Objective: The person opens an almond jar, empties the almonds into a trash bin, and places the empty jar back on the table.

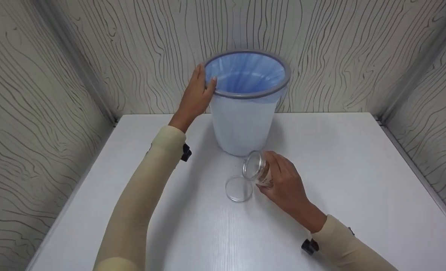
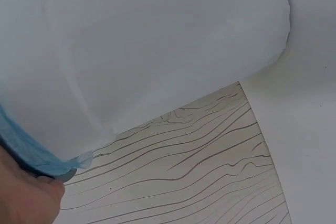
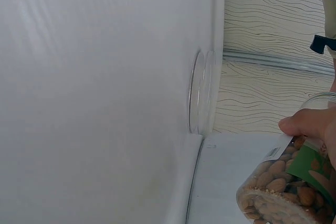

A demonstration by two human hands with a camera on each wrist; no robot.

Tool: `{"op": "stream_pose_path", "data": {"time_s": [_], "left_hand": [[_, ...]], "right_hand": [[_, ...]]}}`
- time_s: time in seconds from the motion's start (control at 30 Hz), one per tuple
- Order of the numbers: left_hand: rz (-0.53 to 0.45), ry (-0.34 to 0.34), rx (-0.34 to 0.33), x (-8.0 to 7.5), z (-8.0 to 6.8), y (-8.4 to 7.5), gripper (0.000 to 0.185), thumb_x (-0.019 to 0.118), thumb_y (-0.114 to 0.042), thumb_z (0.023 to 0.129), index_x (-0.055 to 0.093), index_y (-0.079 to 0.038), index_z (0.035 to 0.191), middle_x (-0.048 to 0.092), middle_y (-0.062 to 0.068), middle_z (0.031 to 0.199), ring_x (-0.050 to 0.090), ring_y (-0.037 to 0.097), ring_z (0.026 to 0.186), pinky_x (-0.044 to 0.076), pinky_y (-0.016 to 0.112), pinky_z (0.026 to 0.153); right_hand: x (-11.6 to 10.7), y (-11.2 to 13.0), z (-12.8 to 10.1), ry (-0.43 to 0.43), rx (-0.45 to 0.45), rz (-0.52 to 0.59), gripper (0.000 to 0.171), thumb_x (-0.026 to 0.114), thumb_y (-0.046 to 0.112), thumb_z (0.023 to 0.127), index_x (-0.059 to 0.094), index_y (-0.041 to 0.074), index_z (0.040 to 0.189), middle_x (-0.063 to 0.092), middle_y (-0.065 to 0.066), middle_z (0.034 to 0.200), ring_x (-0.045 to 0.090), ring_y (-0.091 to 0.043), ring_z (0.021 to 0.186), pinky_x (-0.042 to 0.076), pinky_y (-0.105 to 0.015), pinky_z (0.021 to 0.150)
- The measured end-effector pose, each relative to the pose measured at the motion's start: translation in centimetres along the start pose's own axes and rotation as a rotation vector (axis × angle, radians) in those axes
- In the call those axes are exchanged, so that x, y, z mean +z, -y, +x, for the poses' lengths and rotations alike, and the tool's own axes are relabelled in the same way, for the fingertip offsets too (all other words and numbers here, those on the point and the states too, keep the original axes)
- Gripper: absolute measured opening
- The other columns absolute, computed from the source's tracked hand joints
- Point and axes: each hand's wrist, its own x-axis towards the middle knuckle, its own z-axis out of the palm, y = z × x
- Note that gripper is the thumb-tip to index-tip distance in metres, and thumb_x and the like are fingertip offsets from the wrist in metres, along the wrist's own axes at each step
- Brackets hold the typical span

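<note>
Viewing the bin [image 1: 241, 122] near the back edge of the desk [image 1: 358, 169], lid [image 1: 239, 190] before it, I see left hand [image 1: 196, 96] gripping its rim [image 1: 245, 95], right hand [image 1: 288, 188] clasping tilted jar [image 3: 275, 184].

I could read no words; the jar [image 3: 269, 182] had a white label [image 3: 280, 147] with perhaps a barcode [image 3: 272, 152].

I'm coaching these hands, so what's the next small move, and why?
Perhaps raise the clear cylindrical almond jar toward the blue-lined, grey-rimmed bin: the right hand holds it tilted, a round transparent lid lies off it, and the left hand holds the bin's rim.
</note>
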Motion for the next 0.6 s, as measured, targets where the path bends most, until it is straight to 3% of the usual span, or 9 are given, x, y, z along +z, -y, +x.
{"op": "stream_pose_path", "data": {"time_s": [0.6], "left_hand": [[-0.035, -0.03, 0.047, 0.31, 0.08, 0.02, 0.071, 0.032, -0.044, 0.11, 0.014, 0.002, 0.161, 0.011, 0.014, 0.169, 0.011, 0.022, 0.156, 0.011, 0.031, 0.124]], "right_hand": [[-0.2, -0.66, 0.01, -0.013, -0.022, -0.044, 0.096, 0.101, 0.018, 0.054, 0.055, -0.002, 0.136, 0.063, -0.017, 0.129, 0.062, -0.035, 0.117, 0.05, -0.049, 0.1]]}}
